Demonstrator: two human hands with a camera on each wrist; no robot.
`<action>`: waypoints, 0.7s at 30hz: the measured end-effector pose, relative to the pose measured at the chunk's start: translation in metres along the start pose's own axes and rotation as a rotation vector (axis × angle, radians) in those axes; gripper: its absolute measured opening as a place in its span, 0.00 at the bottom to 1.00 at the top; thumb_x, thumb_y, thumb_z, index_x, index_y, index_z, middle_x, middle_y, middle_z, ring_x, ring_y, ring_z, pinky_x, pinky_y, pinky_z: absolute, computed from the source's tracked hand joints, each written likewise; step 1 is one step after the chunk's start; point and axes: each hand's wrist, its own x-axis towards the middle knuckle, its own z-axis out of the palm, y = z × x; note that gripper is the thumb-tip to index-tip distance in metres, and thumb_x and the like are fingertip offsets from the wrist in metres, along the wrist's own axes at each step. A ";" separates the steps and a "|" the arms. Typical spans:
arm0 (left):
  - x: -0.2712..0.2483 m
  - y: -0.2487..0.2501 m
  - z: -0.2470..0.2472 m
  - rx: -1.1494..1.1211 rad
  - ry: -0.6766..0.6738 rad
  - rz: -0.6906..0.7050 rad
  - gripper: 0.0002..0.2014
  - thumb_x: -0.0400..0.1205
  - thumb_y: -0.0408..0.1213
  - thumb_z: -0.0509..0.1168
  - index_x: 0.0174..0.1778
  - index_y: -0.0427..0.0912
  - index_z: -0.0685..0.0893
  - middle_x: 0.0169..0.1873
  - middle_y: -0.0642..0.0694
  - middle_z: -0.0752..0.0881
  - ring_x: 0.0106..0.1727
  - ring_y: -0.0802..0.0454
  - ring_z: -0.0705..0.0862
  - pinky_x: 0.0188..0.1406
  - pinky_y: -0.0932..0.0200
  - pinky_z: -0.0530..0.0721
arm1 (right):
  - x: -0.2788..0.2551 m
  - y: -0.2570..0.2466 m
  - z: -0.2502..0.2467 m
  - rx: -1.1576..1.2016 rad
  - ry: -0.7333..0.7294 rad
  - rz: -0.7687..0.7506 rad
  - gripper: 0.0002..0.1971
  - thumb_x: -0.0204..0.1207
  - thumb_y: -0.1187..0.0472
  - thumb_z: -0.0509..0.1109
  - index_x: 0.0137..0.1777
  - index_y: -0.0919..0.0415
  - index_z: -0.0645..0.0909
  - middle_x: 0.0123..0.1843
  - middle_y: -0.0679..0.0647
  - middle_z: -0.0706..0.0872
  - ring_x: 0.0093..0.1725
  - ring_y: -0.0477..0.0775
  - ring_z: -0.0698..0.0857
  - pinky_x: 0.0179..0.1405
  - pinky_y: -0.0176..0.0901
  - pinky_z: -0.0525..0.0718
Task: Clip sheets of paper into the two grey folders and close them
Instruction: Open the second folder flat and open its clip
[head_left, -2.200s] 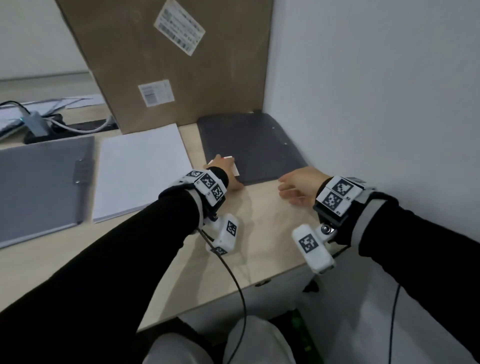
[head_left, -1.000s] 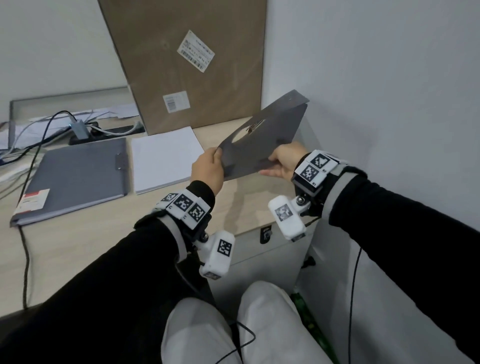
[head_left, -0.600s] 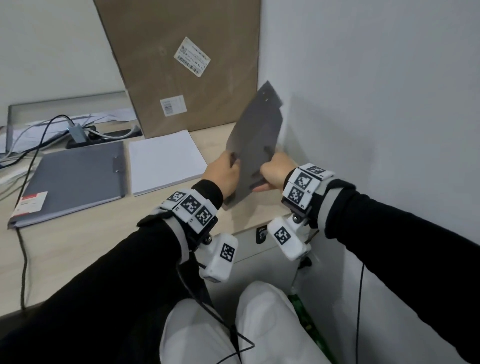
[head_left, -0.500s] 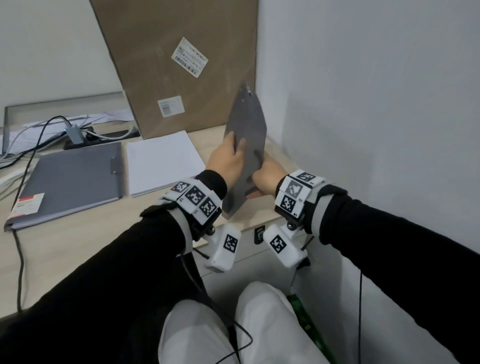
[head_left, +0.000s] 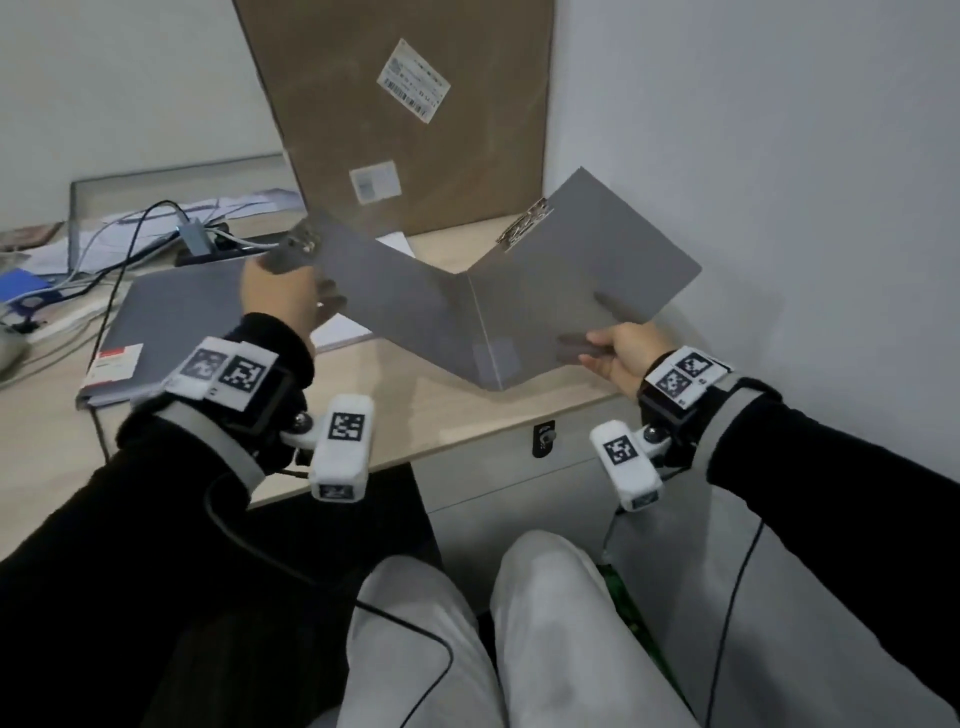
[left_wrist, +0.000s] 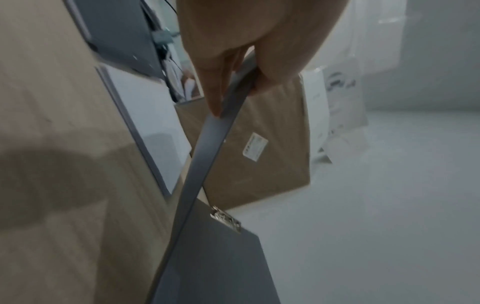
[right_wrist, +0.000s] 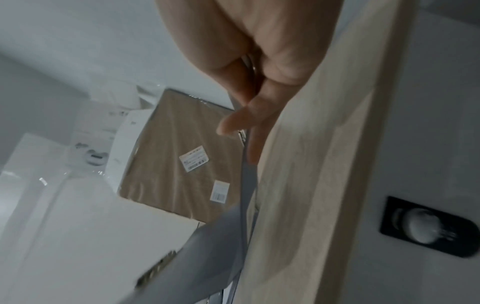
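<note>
Grey folder (head_left: 498, 301) now spread open in a shallow V in the air above the right part of the bench (head_left: 452, 410); half a second ago it was shut and stood near upright edge-on between both hands, and two seconds back it lay flat and closed by the wall. So the opening step is done for this one, next is probably laying it flat and feeding paper under the clip. Left hand (head_left: 280, 301) pinches the left cover near its far corner, fingers (left_wrist: 215, 96) clamped on the cover edge with thumb on the other face. Right hand (head_left: 621, 353) pinches the near edge of the right cover, fingers (right_wrist: 239, 121) clamped on it too. Spine fold sits lowest, running from near the person's side away toward the cardboard box (head_left: 405, 114); both covers rise out left and right, so the long span of the open folder goes left-right across the bench. Inside faces up toward the head camera. Metal clip (head_left: 524, 228) on the far edge of the right cover, pointing away. Second grey folder (head_left: 176, 317) lies closed and flat at left, untouched, with the white paper stack (head_left: 343, 332) just beside it, partly hidden behind the held folder.
</note>
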 end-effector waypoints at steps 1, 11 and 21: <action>0.004 -0.003 -0.015 0.002 0.037 -0.025 0.17 0.78 0.22 0.55 0.62 0.38 0.74 0.39 0.40 0.82 0.29 0.50 0.80 0.25 0.61 0.84 | 0.002 0.006 -0.005 0.026 0.001 0.008 0.18 0.77 0.80 0.58 0.60 0.63 0.79 0.50 0.61 0.85 0.30 0.55 0.86 0.14 0.31 0.80; -0.011 -0.008 -0.107 0.495 -0.112 -0.325 0.11 0.82 0.23 0.58 0.42 0.43 0.79 0.31 0.45 0.85 0.38 0.53 0.79 0.33 0.61 0.83 | -0.012 0.025 -0.024 0.051 -0.090 0.062 0.27 0.77 0.78 0.59 0.75 0.59 0.73 0.47 0.59 0.89 0.27 0.51 0.88 0.13 0.29 0.77; -0.030 -0.033 -0.003 0.834 -0.367 -0.075 0.19 0.78 0.32 0.66 0.66 0.40 0.81 0.60 0.38 0.82 0.62 0.43 0.78 0.53 0.58 0.78 | -0.035 0.033 -0.037 -0.029 -0.279 0.039 0.28 0.80 0.76 0.56 0.69 0.44 0.73 0.34 0.54 0.93 0.30 0.52 0.92 0.13 0.28 0.76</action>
